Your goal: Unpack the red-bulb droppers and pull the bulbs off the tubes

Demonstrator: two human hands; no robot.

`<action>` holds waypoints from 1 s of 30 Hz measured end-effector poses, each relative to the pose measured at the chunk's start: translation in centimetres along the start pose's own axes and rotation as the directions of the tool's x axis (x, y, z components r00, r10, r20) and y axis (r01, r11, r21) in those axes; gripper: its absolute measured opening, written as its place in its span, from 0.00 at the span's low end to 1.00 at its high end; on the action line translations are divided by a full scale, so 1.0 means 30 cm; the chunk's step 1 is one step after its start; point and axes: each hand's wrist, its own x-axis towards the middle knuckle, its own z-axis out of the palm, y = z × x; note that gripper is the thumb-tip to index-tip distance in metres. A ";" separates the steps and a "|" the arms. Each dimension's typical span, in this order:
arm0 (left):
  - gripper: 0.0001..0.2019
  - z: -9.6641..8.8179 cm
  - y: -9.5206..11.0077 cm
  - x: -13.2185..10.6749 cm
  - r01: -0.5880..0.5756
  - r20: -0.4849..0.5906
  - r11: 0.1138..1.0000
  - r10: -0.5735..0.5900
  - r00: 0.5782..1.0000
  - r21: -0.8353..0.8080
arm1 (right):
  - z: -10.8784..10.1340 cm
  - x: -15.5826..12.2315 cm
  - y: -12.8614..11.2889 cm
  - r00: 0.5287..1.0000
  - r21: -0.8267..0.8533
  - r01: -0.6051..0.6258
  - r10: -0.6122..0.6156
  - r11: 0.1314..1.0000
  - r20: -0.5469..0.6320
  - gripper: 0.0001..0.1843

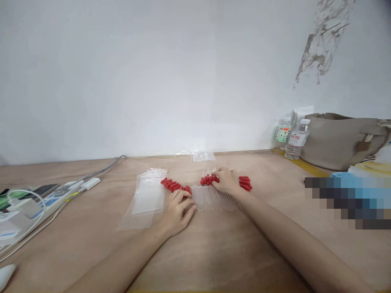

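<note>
A row of clear plastic tubes (214, 199) with red caps (175, 185) lies side by side on the wooden table (214, 252). My left hand (179, 211) rests at the left end of the row, fingers curled onto the tubes. My right hand (226, 181) lies palm down over the capped ends of the far part of the row, fingers bent against the red caps (246, 183). Just left of the tubes lie clear zip bags (148, 197), flat on the table.
A power strip with plugs and cables (51, 199) sits at the left. Another small clear bag (203, 156) lies by the wall. Two water bottles (296, 140) and a beige handbag (339, 140) stand at the back right. A blurred blue area (351, 199) is at the right.
</note>
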 end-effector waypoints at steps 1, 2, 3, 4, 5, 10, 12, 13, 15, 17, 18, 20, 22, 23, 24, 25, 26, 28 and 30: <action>0.07 0.002 -0.001 0.000 -0.005 0.002 1.000 0.005 1.000 0.002 | 0.005 0.002 -0.008 1.000 -0.014 0.007 -0.007 1.000 0.003 0.10; 0.07 0.003 -0.002 -0.001 -0.010 0.005 1.000 0.010 1.000 0.003 | 0.008 0.004 -0.014 1.000 -0.026 0.012 -0.012 1.000 0.008 0.09; 0.06 0.005 -0.003 -0.002 -0.011 0.008 1.000 0.011 1.000 0.004 | 0.010 0.006 -0.018 1.000 -0.037 0.017 -0.016 0.999 0.012 0.09; 0.06 0.007 -0.004 -0.002 -0.011 0.011 1.000 0.011 1.000 0.005 | 0.012 0.009 -0.020 1.000 -0.046 0.021 -0.021 0.999 0.016 0.09; 0.06 0.008 -0.005 -0.003 -0.012 0.014 1.000 0.012 1.000 0.005 | 0.014 0.012 -0.021 0.999 -0.054 0.027 -0.027 0.998 0.018 0.10; 0.06 0.007 -0.006 -0.003 -0.023 0.020 1.000 0.023 1.000 0.004 | 0.019 0.019 -0.012 0.996 -0.077 0.087 -0.087 0.993 0.006 0.10; 0.06 0.005 -0.005 -0.002 -0.025 0.019 1.000 0.025 0.999 0.002 | 0.009 0.012 -0.005 0.995 -0.079 0.097 -0.099 0.992 -0.026 0.11; 0.06 0.004 -0.005 -0.002 -0.025 0.019 1.000 0.025 1.000 0.000 | 0.000 0.006 0.000 0.994 -0.082 0.093 -0.097 0.992 -0.045 0.11; 0.06 0.002 -0.005 -0.003 -0.022 0.015 1.000 0.022 1.000 0.000 | -0.025 -0.016 0.015 0.990 -0.052 0.077 -0.083 0.996 -0.118 0.14; 0.08 0.002 -0.006 -0.004 -0.018 0.010 1.000 0.018 1.000 0.005 | -0.054 -0.050 0.037 0.970 0.075 0.093 -0.074 0.993 -0.230 0.14; 0.09 0.004 -0.006 -0.003 -0.015 0.007 1.000 0.015 1.000 0.008 | -0.067 -0.071 0.049 0.956 0.165 0.119 -0.068 0.979 -0.284 0.13; 0.11 0.009 -0.006 -0.002 -0.018 -0.014 1.000 0.019 1.000 0.014 | -0.088 -0.121 0.071 0.933 0.326 0.185 -0.062 0.927 -0.354 0.08; 0.14 0.019 -0.003 0.002 -0.036 -0.048 0.999 0.038 0.998 0.027 | -0.096 -0.176 0.084 0.928 0.399 0.235 -0.083 0.886 -0.363 0.03; 0.15 0.024 0.000 0.004 -0.054 -0.067 0.998 0.056 0.996 0.038 | -0.095 -0.203 0.087 0.928 0.414 0.256 -0.102 0.874 -0.358 0.01; 0.16 0.030 0.004 0.007 -0.078 -0.081 0.996 0.082 0.993 0.052 | -0.090 -0.228 0.086 0.927 0.422 0.275 -0.123 0.864 -0.353 0.03; 0.17 0.035 0.008 0.011 -0.109 -0.084 0.992 0.115 0.990 0.071 | -0.083 -0.250 0.083 0.927 0.425 0.291 -0.143 0.857 -0.346 0.04; 0.18 0.039 0.013 0.014 -0.144 -0.079 0.985 0.151 0.985 0.091 | -0.074 -0.270 0.077 0.926 0.421 0.306 -0.164 0.854 -0.340 0.04; 0.19 0.046 0.025 0.022 -0.214 -0.056 0.968 0.223 0.973 0.132 | -0.054 -0.298 0.064 0.920 0.402 0.329 -0.193 0.855 -0.342 0.03; 0.18 0.053 0.036 0.032 -0.258 -0.038 0.953 0.267 0.963 0.160 | -0.036 -0.316 0.050 0.908 0.381 0.356 -0.219 0.853 -0.357 0.04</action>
